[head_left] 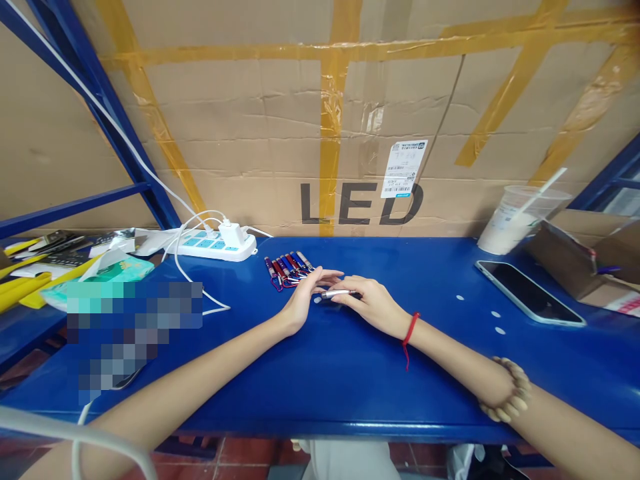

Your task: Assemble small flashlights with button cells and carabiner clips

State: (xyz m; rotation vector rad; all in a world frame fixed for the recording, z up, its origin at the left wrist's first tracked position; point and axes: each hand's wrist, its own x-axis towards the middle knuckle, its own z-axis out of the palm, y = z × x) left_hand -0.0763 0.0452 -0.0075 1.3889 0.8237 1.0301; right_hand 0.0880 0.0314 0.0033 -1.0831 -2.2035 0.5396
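My right hand (367, 298) is closed around a small silver keychain flashlight (336, 293) held low over the blue table. My left hand (304, 301) is beside it, fingers stretched out and pointing right toward the fingertips of my right hand. Just behind my left hand lies a row of several similar keychain flashlights (289, 265) in purple, red, blue and silver, with small carabiner clips at their near ends. My left fingers partly cover the right end of that row. A small whitish disc (317, 300) lies on the table by my left palm.
A white power strip (215, 247) with cables stands at the back left. On the right are a phone (530, 291), a cup with a straw (515, 220), an open cardboard box (595, 260) and several small discs. A large taped carton (260, 147) stands behind the blue table (350, 387).
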